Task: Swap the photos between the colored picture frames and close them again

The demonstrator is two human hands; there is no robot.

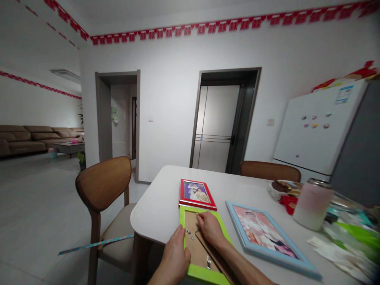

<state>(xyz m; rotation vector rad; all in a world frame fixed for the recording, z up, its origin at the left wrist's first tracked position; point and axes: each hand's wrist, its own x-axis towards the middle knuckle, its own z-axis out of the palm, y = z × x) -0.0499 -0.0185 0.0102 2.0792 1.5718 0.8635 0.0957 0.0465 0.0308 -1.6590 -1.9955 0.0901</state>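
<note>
A green picture frame (183,227) lies face down at the near edge of the table, its brown backing board (197,253) facing up. Along the frame's left side my left hand (176,251) grips the edge. My right hand (211,228) is closed, its fingertips pressed together at a small metal clip (197,214) near the top of the backing. Other metal clips show on the left side (190,234) and near the bottom (208,262). The backing's stand leg (212,253) runs beneath my right forearm, which hides part of it.
A red picture frame (213,204) touches the green one's far end. To the right lies a light blue picture frame (246,237). Beyond it stand a pink and white tumbler (314,204) and cluttered bags and tissues (332,251). A wooden chair (105,182) is at left.
</note>
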